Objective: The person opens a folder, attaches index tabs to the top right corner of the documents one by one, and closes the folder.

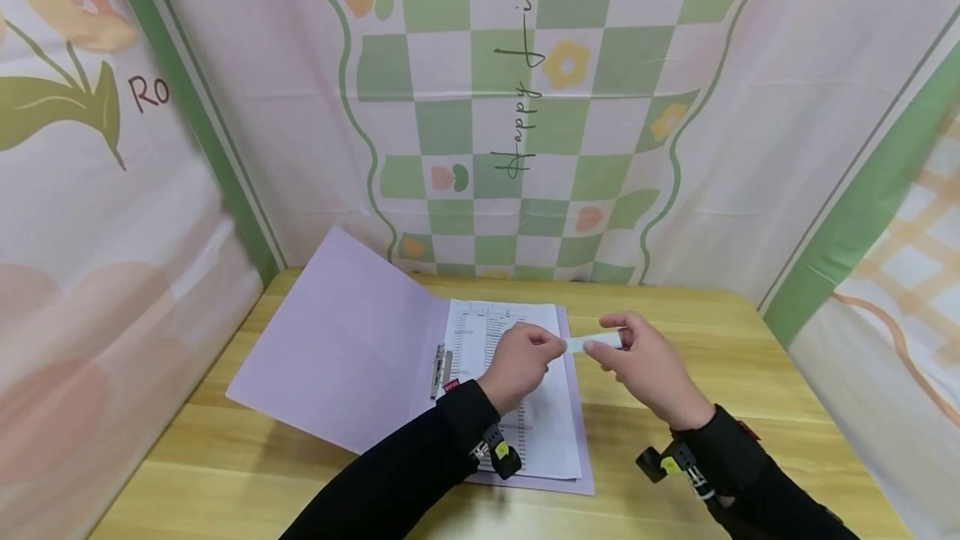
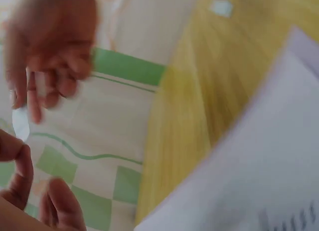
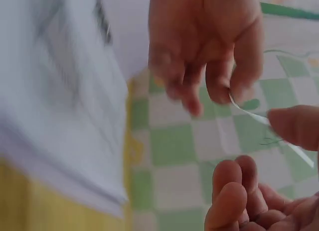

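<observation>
A narrow pale strip (image 1: 576,345), thin and bendable like a paper label, stretches between both hands over the right side of the papers. Its left end is pinched between thumb and forefinger of my left hand (image 1: 522,363). My right hand (image 1: 651,373) holds the other part, the thumb lying on the strip (image 3: 256,116). Below the hands, an open lilac folder (image 1: 345,340) bears a stack of printed sheets (image 1: 551,432). A metal clip (image 1: 441,372) sits along the folder's spine. The right wrist view shows the strip edge-on and slightly curved.
The folder's cover slants up at the left of the wooden table (image 1: 675,307). A small whitish piece (image 2: 222,8) lies on the table in the left wrist view. Patterned cloth (image 1: 540,123) hangs along the back and both sides.
</observation>
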Motion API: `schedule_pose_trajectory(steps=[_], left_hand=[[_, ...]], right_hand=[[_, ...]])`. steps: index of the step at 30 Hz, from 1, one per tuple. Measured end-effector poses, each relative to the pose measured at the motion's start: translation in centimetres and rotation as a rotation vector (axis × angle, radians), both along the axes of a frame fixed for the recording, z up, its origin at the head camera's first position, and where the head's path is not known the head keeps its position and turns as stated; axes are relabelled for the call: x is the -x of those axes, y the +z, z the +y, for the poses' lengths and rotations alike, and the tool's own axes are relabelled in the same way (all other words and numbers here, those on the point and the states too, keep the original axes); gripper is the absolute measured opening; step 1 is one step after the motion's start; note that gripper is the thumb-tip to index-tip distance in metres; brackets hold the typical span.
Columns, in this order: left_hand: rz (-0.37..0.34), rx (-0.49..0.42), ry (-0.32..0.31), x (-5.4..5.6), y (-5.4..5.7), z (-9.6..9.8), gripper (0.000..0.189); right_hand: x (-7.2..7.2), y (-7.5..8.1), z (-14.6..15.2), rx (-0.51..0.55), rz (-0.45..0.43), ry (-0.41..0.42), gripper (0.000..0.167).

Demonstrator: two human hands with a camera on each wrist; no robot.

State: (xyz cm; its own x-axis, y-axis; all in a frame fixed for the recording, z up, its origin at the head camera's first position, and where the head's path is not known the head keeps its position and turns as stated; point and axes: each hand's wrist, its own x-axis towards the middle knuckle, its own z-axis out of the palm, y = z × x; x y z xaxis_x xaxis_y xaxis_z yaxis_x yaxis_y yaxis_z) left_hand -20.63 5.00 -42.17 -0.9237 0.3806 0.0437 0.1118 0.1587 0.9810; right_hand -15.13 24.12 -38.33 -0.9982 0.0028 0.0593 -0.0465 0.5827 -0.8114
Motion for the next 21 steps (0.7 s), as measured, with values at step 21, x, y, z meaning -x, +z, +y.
schedule_pose_trajectory(steps=[21], left_hand=[[-0.147,0.162,-0.003,7.6,3.6,-1.0,0.023]], right_hand=[[8.6,1.1,-2.3,0.164,-0.129,-0.017,0.033]])
